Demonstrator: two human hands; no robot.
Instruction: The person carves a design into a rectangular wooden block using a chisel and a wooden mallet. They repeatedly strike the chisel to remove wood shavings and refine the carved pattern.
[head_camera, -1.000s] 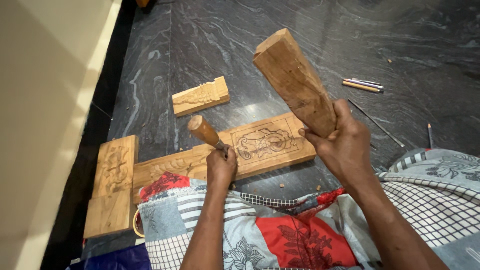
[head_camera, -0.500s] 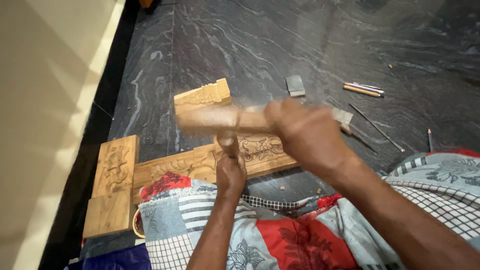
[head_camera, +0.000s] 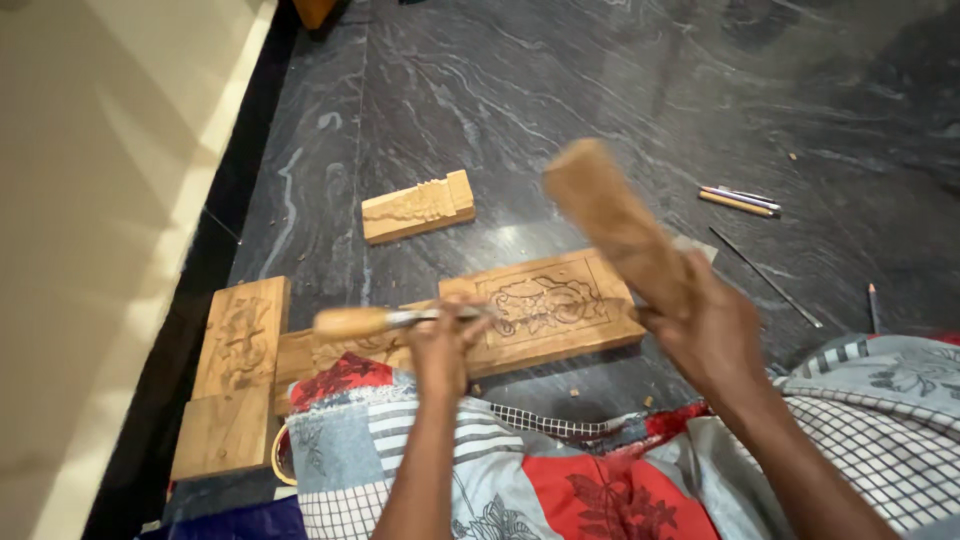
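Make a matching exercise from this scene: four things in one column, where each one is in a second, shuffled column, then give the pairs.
Things
1. wooden mallet
2. chisel
3. small carved block
4. pencils

Places
A. alone on the dark stone floor, beyond the long carved panel
B. in the left hand, lying sideways over the panel
C. on the floor at the far right
D. raised in the right hand, blurred

Pairs: 1-D, 2-B, 3-A, 4-C
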